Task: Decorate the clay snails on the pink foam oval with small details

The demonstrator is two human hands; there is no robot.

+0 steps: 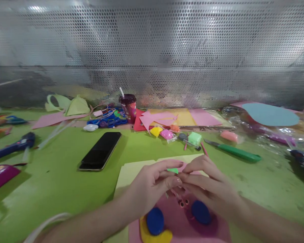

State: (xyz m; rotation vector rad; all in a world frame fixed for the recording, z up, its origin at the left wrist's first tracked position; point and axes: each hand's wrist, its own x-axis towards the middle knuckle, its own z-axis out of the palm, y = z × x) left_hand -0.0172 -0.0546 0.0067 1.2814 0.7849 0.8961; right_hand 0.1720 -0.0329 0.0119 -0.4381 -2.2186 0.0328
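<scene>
My left hand (152, 185) is closed, with a small bright green piece of modelling clay (172, 170) showing between its fingers. My right hand (210, 182) meets it from the other side, fingers bent and tips pressed together; what lies between those tips is hidden. Both hands are over a pink sheet of paper (177, 229) on pale yellow paper (124, 175). Two dark blue clay discs (155, 221) are on the pink sheet, one beside a curved yellow clay shape (157, 237). Two small eye-like pieces (184, 203) show just below my fingers.
A green-handled craft knife (239, 152) lies to the right, its blade bare. Beyond the paper are wrapped clay lumps (167, 134). A black phone (101, 150) lies left, with a lidded cup (129, 108) behind. A perforated metal panel (152, 50) closes off the back.
</scene>
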